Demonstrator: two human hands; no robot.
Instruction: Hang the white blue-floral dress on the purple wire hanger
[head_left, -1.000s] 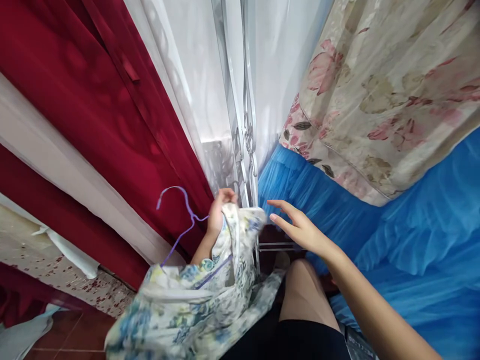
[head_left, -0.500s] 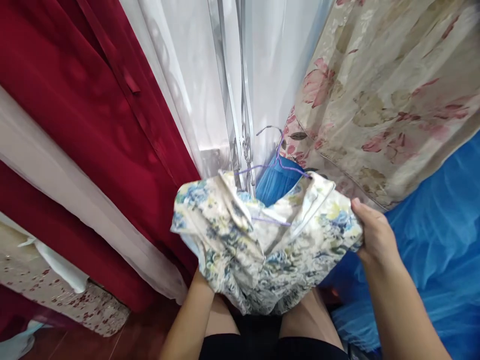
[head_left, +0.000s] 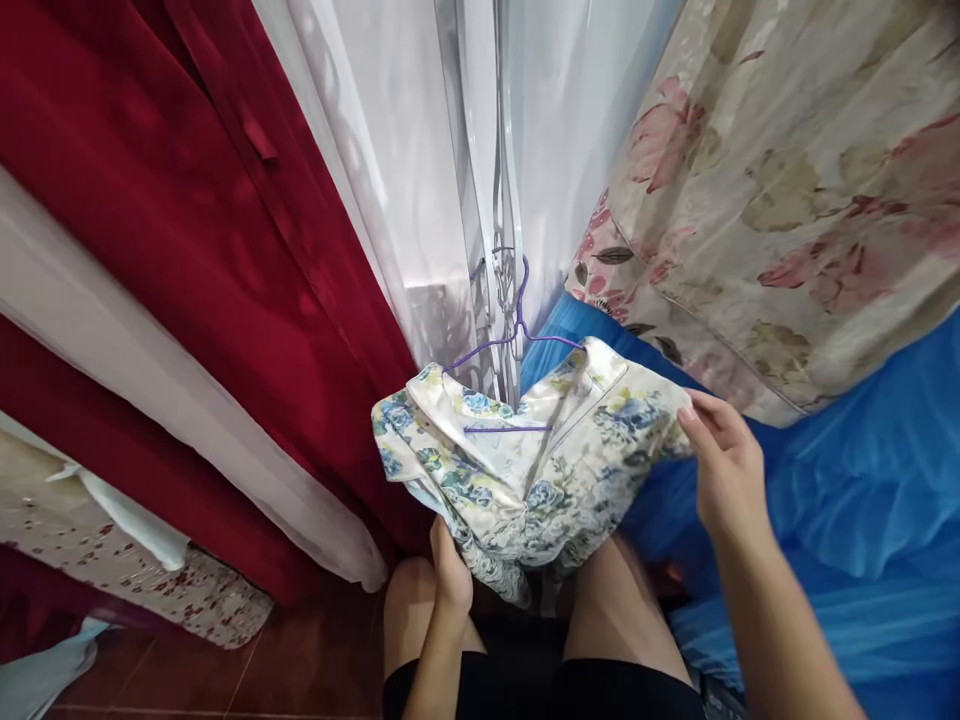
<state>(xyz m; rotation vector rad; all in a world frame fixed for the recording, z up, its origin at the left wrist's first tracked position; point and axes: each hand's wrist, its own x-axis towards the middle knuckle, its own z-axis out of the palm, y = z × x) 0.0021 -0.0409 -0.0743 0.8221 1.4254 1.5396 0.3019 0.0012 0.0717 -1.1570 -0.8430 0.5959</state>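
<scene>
A white V-neck garment [head_left: 600, 450] with blue and yellow flowers hangs on a purple wire hanger [head_left: 523, 318] in front of my knees. Its lower part bunches up between my thighs, so whether it is a dress or a blouse cannot be told. At the right sleeve edge, my right hand [head_left: 726, 460] pinches the cloth between thumb and fingers. My left hand [head_left: 451, 568] is closed on the garment's left side below the sleeve, its fingertips partly hidden by cloth. The hanger's hook overlaps thin white straps [head_left: 491, 180] hanging behind it.
On the left hang long red fabric [head_left: 225, 230] and a pale strip of cloth [head_left: 187, 390]. White fabric [head_left: 397, 130] hangs ahead. To the right are a cream rose-print cloth [head_left: 810, 190] and blue tulle [head_left: 862, 480]. Red floor tiles [head_left: 300, 650] show below left.
The garment has tilted and shifted, its neckline now spread and facing me more. The hanger's hook has moved left towards the straps. My left hand has come into view from behind the cloth.
</scene>
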